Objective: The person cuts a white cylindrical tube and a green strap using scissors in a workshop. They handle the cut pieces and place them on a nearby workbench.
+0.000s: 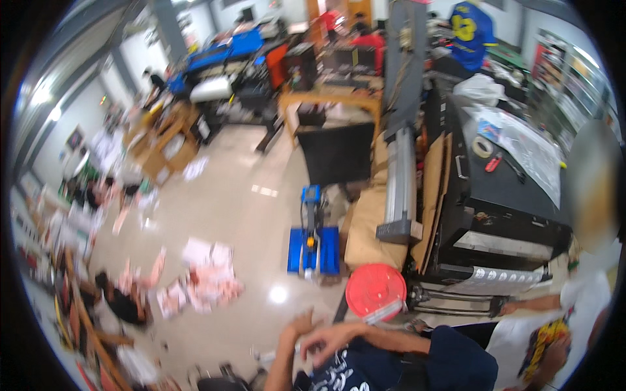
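Observation:
My left hand (300, 324) is raised in front of my dark blue printed shirt, its fingers stretched out and somewhat blurred. Close beside it, my right hand (329, 340) hangs with loosely bent fingers held apart. I see nothing in either hand. Just beyond my right forearm is a round red lid or stool top (376, 290), with a pale flat strip (383, 312) across its near edge. Farther ahead, a blue heat press (313, 250) stands low, apart from both hands.
To the right is a large black printer (508, 189), bearing tape (482, 147) and a red cutter (493, 162). A person in white (580, 293) has a hand at its front rollers. Pink and white scraps (208, 280) litter the floor. A black-backed chair (336, 153) stands ahead.

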Demonstrator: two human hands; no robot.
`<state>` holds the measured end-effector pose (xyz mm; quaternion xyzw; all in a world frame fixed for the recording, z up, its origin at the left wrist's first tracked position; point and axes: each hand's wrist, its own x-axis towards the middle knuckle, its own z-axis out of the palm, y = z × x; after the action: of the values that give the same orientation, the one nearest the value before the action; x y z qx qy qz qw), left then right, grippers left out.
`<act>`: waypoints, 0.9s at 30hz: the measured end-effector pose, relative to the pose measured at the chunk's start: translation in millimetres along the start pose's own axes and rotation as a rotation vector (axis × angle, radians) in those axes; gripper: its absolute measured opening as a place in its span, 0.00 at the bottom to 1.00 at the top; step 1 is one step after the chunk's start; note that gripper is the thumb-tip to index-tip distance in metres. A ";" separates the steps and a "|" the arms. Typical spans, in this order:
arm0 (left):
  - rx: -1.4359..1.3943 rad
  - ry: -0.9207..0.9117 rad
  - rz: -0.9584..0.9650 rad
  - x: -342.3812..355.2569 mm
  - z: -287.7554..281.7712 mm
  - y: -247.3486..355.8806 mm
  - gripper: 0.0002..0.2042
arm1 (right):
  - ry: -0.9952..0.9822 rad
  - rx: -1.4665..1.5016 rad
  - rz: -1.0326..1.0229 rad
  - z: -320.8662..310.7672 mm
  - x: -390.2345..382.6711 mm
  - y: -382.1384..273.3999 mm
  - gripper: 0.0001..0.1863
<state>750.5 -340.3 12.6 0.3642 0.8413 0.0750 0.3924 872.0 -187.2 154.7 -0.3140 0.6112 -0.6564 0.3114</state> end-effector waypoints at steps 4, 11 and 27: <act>0.119 -0.278 -0.023 51.7 35.1 -69.7 0.46 | 0.147 0.023 -0.053 -16.7 34.1 -13.4 0.19; -0.017 -0.265 0.143 87.6 -19.3 -121.4 0.45 | 0.491 -0.024 0.199 -74.8 83.2 -36.4 0.19; -0.131 -0.398 0.247 112.3 -162.4 -174.6 0.13 | 1.795 -0.231 0.425 -131.5 76.5 32.6 0.21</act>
<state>489.7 -365.3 -16.8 0.4458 0.6898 0.1036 0.5609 722.0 -170.1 117.3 0.4009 0.7295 -0.5178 -0.1975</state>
